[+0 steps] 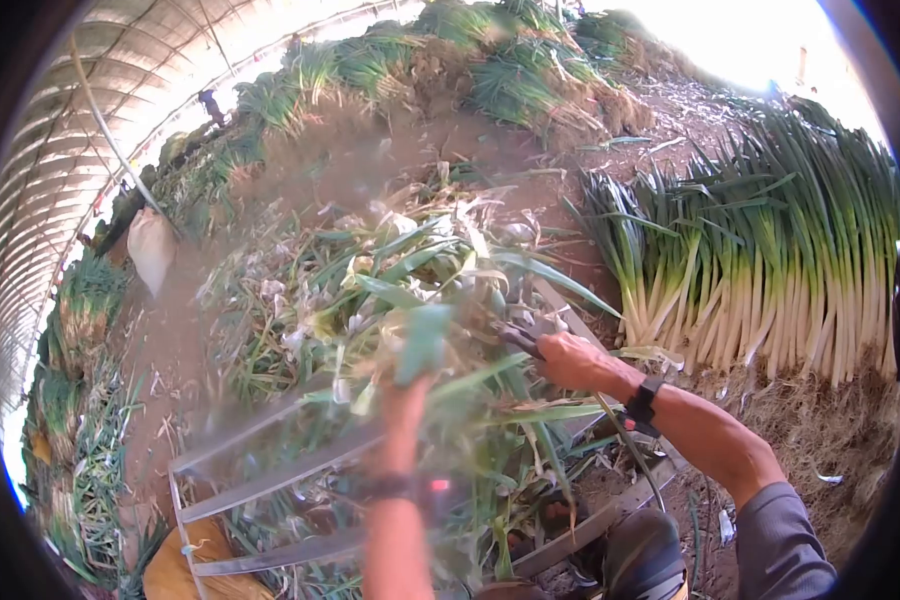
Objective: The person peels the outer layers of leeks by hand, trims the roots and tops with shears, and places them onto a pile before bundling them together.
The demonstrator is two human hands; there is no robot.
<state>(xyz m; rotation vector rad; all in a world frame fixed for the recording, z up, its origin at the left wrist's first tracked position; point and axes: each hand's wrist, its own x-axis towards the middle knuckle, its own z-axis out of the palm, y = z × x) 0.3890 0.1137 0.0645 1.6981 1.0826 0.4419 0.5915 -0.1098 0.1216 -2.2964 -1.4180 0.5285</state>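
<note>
My left hand [402, 388] is smeared by motion, and a blurred broad green onion leaf [425, 342] rises over its fingers. It appears closed on the leafy part of a green onion; the rest of that plant cannot be made out. To its right, my right hand [568, 360] is wrapped round a dark tool [520, 339] that looks like an air gun, pointing left. A thin hose [630, 452] runs down below that wrist. Behind both hands lies a heap of stripped leaves and pale skins [410, 250].
Long green onions with white stems [760, 290] lie in a thick row at the right, roots towards me. Metal rails [270, 490] cross below my left arm. Bundles of green onions [530, 80] stand at the back. A pale bag [151, 248] hangs at left.
</note>
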